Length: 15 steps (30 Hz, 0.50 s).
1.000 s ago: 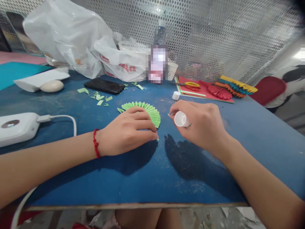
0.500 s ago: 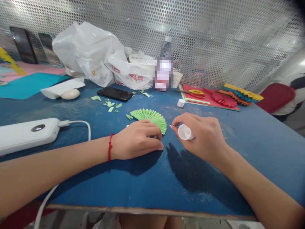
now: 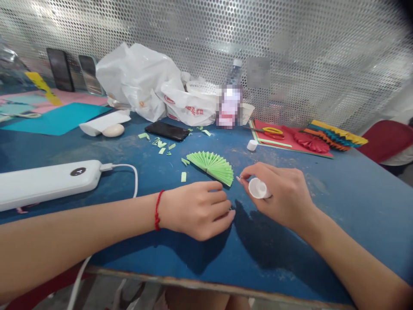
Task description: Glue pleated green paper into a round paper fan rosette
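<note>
The scuffed blue worktop carried a pleated green paper fan, lying flat as a half-circle. The left hand rested just below the fan, its grip loosely curled and empty, the fingertips at the lower edge; whether they touched the paper could not be told. A red string bracelet circled that wrist. The right hand hovered just right of the fan, its grip closed between thumb and fingers on a white plastic cap, with the hand clear of the paper. Left of the fan lay green paper scraps, and further left a white power bank with its cable. Beyond the fan stood a smaller white cap, a black phone, a red card bearing yellow-handled scissors, and a white plastic bag. Furthest off rose a perforated metal screen.
</note>
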Tool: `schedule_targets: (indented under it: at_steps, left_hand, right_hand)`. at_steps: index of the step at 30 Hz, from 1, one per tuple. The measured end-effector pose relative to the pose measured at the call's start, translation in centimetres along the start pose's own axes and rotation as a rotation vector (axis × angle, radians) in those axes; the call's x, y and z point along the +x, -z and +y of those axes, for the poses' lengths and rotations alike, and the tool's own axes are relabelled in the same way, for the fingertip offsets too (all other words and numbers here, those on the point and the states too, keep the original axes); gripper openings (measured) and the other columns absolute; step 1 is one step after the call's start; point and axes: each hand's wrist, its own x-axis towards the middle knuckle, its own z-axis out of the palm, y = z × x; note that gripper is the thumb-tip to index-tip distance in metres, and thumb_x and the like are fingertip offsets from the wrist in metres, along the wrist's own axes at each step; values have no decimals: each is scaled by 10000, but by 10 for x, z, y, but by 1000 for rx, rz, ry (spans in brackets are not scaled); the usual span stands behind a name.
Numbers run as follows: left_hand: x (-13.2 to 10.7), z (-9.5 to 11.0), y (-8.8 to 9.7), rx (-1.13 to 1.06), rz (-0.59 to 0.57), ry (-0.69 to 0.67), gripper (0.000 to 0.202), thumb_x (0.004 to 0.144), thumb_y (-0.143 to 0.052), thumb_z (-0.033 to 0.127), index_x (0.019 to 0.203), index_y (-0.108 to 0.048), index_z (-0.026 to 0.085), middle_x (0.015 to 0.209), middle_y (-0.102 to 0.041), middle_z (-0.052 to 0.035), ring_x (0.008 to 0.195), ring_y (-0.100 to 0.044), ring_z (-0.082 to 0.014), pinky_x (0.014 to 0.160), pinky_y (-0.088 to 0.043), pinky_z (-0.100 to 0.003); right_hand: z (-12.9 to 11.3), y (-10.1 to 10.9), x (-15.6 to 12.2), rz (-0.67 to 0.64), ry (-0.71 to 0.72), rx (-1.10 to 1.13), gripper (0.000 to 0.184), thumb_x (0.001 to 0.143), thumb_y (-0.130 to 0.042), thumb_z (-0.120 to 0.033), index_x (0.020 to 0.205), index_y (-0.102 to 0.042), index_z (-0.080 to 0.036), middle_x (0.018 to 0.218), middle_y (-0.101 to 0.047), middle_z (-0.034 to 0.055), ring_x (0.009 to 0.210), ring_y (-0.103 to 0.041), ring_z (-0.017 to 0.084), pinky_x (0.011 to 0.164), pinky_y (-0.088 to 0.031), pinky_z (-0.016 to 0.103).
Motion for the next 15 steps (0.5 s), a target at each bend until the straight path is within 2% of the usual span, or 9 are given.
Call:
schedule_targets:
  at_steps: [4,6,10,13,15]
  left_hand:
    - [4,11,5,-6,18,-30,215,934,-534,134,903,-743,94,695,-710,-99,645,-664,-182,670,-580,-336]
    - [4,12,7,-38,19,-12,171,921,-566,139,900,-735,118,693,-705,-90,653,-668,-178,666,-575,-321]
    - [1,3,8,-111,8,15,140,923,-588,146,961,-712,196,788,-731,-57,716,-683,-163,677,-562,-299]
    - [-3,-7,6,-130,-23,49,151,940,-576,188,1007,-710,193,843,-740,-49,729,-674,-155,679,-544,-302]
    - [-7,-12,4,-162,-18,89,130,933,-603,252,956,-715,191,794,-717,-39,673,-633,-148,627,-505,-304]
  right_hand:
    - [-1,1,0,-21,-9,9,186,779,-613,-94,914,-641,-218,843,-750,-38,676,-694,139,583,-399,267]
    - [-1,1,0,-26,-6,15,174,785,-616,-102,915,-644,-214,839,-748,-38,670,-692,138,586,-404,267]
    - [-2,1,0,-29,-1,29,138,803,-617,-118,904,-643,-209,827,-749,-31,664,-689,138,583,-412,260]
    - [-5,2,1,5,-14,79,109,822,-628,-126,895,-649,-205,815,-752,-28,667,-690,130,589,-430,249]
    - [-9,4,2,60,-59,148,73,838,-652,-143,878,-653,-205,776,-745,-33,644,-677,113,594,-444,235]
